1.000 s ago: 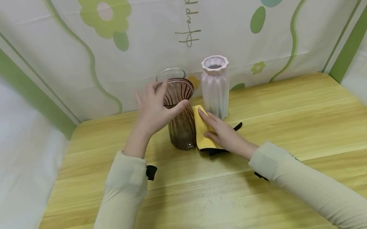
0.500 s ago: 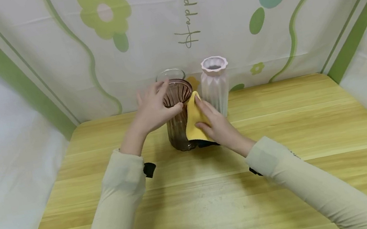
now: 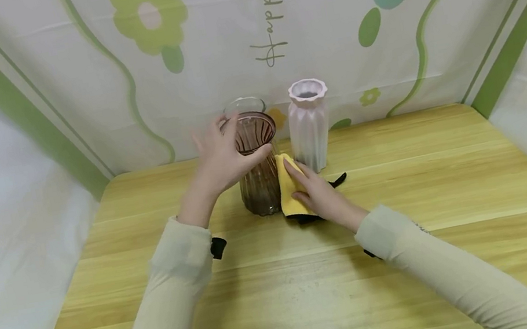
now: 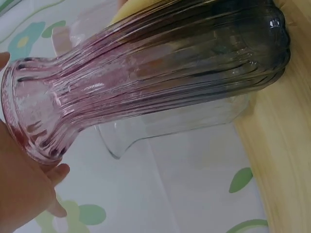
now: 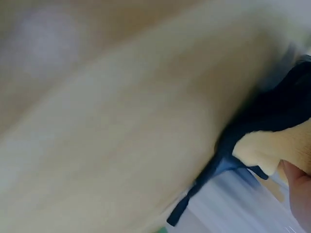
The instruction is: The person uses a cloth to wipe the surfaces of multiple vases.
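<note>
A ribbed glass vase [image 3: 259, 186], pinkish at the flared rim and smoky dark toward the base, stands upright on the table. My left hand [image 3: 220, 160] grips its rim, thumb on the near side and fingers at the far left, as the left wrist view also shows around the vase [image 4: 146, 77]. My right hand [image 3: 318, 190] holds a yellow cloth [image 3: 289, 192] with a black underside against the vase's right side, low on the body. In the right wrist view, a black strap end hangs from the cloth [image 5: 272, 114]; much of that view is blurred.
A pink-and-white fluted vase [image 3: 308, 127] stands just behind the right hand. Behind the smoky vase is a clear glass vase [image 4: 175, 126], mostly hidden in the head view. The wooden table [image 3: 298, 299] ends at a flower-printed curtain [image 3: 201, 52] at the back.
The cloth and my right hand moved up and left across the vase, then back down and right to its lower side. My left hand stays at the rim; the vase barely shifts.
</note>
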{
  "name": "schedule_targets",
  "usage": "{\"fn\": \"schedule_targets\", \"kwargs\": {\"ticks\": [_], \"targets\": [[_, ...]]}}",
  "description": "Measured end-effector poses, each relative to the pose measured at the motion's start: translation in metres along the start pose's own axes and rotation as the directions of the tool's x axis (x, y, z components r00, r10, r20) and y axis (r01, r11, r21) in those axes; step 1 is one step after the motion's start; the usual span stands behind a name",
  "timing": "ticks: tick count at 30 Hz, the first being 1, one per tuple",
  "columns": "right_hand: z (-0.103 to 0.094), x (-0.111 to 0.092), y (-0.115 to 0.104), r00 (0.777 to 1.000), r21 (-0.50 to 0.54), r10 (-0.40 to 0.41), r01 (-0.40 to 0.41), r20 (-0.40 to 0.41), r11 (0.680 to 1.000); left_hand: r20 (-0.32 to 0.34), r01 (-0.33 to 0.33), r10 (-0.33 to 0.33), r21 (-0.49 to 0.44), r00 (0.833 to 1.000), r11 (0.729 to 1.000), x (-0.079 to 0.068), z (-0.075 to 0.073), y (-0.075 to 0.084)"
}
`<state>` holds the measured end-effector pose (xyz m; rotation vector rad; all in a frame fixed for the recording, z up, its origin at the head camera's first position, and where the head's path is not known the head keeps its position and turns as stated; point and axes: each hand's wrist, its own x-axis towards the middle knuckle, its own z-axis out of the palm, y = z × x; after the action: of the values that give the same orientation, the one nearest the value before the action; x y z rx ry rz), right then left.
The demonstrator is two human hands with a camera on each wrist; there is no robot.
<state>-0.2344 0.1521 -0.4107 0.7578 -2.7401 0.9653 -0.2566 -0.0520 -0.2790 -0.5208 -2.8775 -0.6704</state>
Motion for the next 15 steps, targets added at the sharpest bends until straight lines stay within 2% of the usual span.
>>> {"fn": "schedule_targets", "kwargs": {"ticks": [3, 5, 10, 15], "targets": [[0.001, -0.003, 0.002, 1.0, -0.015, 0.014, -0.014, 0.02, 1.0, -0.044, 0.019, -0.018, 0.012, 0.999, 1.0, -0.001, 0.001, 0.003], [0.001, -0.003, 0.001, 1.0, -0.011, 0.01, -0.01, 0.016, 1.0, -0.048, 0.024, -0.023, 0.012, 0.999, 1.0, -0.001, 0.0, 0.004], [-0.003, 0.001, -0.003, 1.0, 0.013, -0.018, 0.018, -0.023, 1.0, -0.029, 0.021, -0.021, 0.001, 0.999, 1.0, -0.002, -0.004, 0.004], [-0.01, 0.009, -0.014, 0.992, 0.048, -0.059, 0.065, -0.107, 0.997, 0.006, 0.012, -0.012, 0.013, 1.0, 1.0, -0.002, -0.008, 0.003]]}}
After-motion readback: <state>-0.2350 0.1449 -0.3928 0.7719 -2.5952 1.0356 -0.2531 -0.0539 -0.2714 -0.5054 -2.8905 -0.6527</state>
